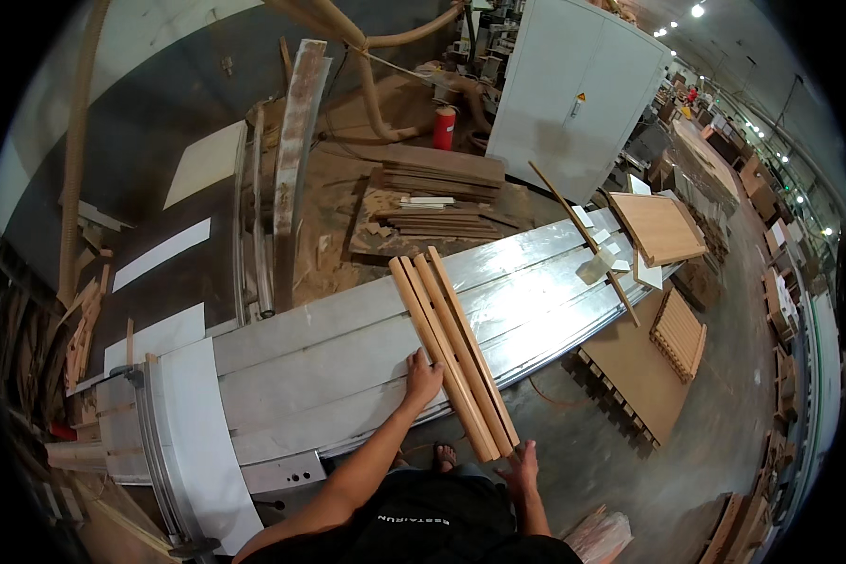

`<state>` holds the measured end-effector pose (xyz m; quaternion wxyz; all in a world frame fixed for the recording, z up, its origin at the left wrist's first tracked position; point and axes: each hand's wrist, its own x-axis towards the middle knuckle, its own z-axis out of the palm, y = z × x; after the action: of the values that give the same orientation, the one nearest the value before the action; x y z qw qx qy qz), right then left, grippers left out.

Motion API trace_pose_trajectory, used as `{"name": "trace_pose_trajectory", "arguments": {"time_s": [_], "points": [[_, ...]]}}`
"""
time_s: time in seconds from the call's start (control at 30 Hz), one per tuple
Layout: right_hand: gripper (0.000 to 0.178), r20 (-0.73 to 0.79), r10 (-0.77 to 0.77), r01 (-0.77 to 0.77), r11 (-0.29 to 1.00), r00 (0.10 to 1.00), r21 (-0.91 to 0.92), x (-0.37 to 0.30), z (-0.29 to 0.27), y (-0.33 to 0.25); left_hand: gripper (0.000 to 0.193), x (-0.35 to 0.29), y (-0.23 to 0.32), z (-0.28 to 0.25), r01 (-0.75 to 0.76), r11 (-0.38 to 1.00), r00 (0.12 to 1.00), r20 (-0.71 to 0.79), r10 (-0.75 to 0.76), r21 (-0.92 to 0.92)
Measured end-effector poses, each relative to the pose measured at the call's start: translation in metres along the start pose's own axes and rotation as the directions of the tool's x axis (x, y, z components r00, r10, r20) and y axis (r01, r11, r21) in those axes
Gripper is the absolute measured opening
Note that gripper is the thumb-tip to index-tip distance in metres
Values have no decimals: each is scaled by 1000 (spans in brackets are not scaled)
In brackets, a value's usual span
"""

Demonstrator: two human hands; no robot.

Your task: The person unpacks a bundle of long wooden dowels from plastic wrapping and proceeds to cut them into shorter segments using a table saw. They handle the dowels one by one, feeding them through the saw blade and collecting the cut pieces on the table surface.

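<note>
Several long, light-brown wooden strips [454,352] lie side by side across the metal sliding table [329,352], their near ends jutting past its front edge toward me. A narrow dark gap runs between them. My left hand [424,380] is closed against the left edge of the strips, below their middle; some of its fingers are hidden by the wood. At the near end, my right hand [521,470] has its fingers stretched out along the corner of the strips, close to or touching them.
A grey metal cabinet [573,89], a red fire extinguisher [444,128] and stacked brown boards [442,174] stand beyond the table. A slim wooden bar [573,214] crosses its far right end, near a wooden panel [656,228]. Slatted wood pieces [677,336] rest on a brown board [630,381] at right.
</note>
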<state>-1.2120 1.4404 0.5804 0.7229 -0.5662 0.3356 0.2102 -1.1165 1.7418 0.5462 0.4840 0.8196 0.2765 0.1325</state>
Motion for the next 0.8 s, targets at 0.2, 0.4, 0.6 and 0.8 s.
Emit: {"name": "trace_pose_trajectory", "arguments": {"time_s": [0.2, 0.4, 0.6, 0.8], "points": [[71, 106, -69, 36, 956, 992, 292, -6, 30, -6, 70, 27, 38, 22, 39, 996, 955, 291, -62, 85], [73, -46, -128, 136, 926, 991, 351, 19, 24, -46, 70, 54, 61, 60, -29, 999, 924, 380, 34, -19], [77, -88, -166, 187, 909, 982, 373, 75, -6, -99, 69, 93, 104, 134, -112, 993, 881, 458, 119, -43], [77, -125, -213, 246, 885, 969, 395, 140, -45, -172, 70, 132, 158, 219, -94, 995, 838, 537, 94, -28]]}}
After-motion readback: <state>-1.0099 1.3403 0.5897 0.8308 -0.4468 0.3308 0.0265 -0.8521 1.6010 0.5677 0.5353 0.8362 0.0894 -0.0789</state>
